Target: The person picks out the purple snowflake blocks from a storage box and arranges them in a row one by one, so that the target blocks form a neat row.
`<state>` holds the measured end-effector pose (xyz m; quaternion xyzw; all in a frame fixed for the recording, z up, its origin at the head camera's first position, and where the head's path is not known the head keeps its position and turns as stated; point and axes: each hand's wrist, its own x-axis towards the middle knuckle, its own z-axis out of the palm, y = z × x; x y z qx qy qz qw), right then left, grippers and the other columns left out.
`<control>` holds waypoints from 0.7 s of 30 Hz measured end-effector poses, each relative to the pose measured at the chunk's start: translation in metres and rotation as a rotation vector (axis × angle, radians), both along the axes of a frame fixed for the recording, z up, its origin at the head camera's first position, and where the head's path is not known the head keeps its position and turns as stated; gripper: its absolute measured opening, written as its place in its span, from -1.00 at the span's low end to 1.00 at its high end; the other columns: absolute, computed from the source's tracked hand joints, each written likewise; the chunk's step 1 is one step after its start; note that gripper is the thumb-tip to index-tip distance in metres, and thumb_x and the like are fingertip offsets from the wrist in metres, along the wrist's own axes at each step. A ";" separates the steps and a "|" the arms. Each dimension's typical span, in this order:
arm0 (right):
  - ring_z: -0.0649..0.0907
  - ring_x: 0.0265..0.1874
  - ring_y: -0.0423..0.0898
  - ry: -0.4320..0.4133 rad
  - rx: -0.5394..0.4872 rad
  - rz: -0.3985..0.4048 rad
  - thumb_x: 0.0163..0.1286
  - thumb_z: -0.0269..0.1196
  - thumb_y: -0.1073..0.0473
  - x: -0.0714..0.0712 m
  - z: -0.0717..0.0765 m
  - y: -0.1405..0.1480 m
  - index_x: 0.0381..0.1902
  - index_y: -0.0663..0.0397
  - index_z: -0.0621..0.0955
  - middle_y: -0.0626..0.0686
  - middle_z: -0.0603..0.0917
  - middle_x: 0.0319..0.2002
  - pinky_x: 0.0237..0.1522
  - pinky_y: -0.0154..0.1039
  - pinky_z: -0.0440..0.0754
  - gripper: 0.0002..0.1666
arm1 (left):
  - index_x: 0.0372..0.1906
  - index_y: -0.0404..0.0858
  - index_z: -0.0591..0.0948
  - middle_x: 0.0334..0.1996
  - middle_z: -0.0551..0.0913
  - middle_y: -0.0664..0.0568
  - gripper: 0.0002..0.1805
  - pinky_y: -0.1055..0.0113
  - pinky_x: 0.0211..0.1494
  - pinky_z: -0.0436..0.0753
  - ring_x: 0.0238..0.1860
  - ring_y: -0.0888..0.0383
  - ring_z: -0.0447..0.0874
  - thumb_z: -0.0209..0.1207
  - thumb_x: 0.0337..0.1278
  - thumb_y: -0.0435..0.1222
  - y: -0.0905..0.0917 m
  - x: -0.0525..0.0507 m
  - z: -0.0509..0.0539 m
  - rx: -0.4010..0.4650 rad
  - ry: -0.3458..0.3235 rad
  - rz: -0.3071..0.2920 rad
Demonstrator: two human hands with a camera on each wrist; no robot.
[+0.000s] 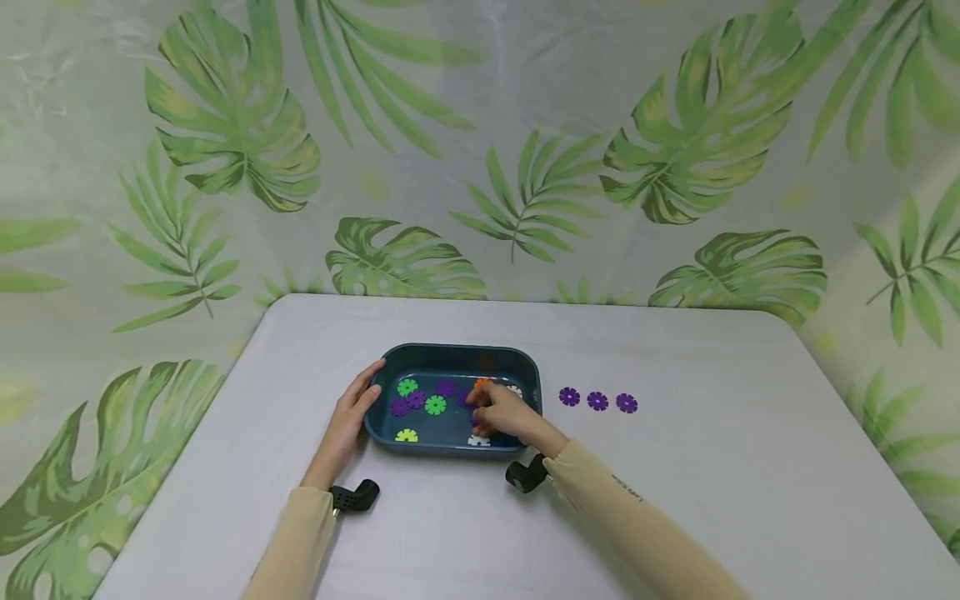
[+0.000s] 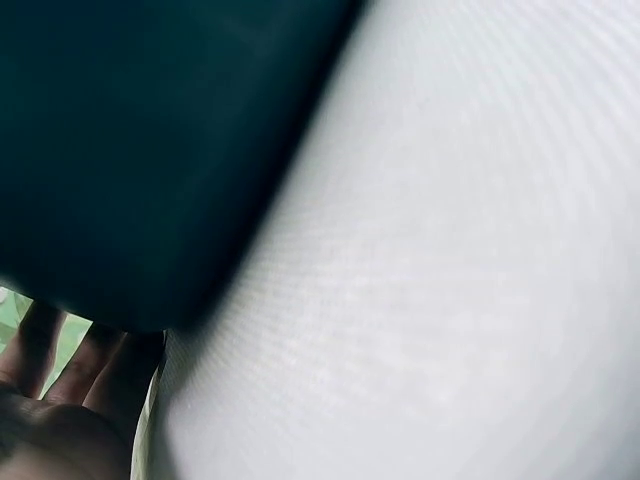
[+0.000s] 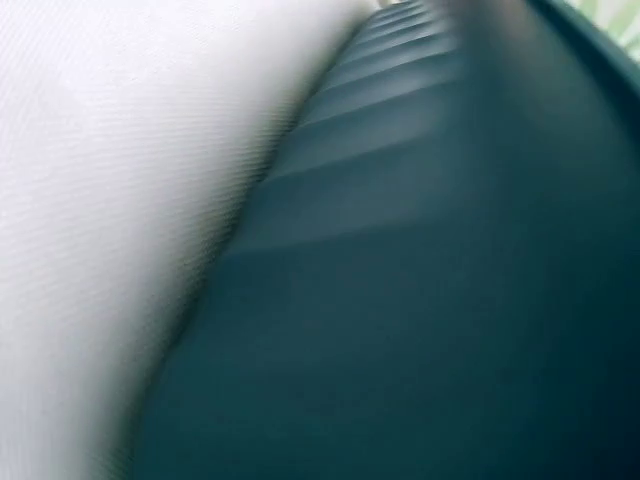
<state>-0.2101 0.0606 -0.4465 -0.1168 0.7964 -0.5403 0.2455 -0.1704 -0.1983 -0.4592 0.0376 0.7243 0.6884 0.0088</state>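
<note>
A dark teal tray (image 1: 450,447) holds snowflake-shaped plastic discs. My left hand (image 1: 352,412) grips its left wall, thumb at the rim and fingers along the outside; in the left wrist view those fingers (image 2: 75,375) show past the tray's side (image 2: 130,150). Inside the tray's right half is my right hand (image 1: 501,410), fingers bent down among the discs. Purple shows by its fingertips, but whether they pinch a disc is hidden. Around it lie an orange disc (image 1: 483,382) and a white disc (image 1: 479,440). The right wrist view shows only the tray's outer wall (image 3: 340,330) and cloth.
Green discs (image 1: 435,405), purple discs (image 1: 401,406) and a yellow disc (image 1: 407,435) lie in the tray's left half. On the white tablecloth (image 1: 712,467), right of the tray, three purple discs (image 1: 597,401) form a row. A leaf-patterned curtain (image 1: 525,167) hangs behind.
</note>
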 end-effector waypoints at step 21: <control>0.49 -0.63 -0.16 0.076 -0.012 0.056 0.32 0.13 0.42 -0.005 0.006 0.008 -0.15 0.37 0.53 0.05 0.49 -0.54 -0.53 -0.31 0.55 -0.84 | 0.45 -0.20 0.22 0.46 0.09 -0.03 -0.49 0.09 0.46 -0.07 0.47 0.07 -0.09 -0.11 0.48 -0.30 -0.001 0.000 -0.001 -0.013 -0.004 0.004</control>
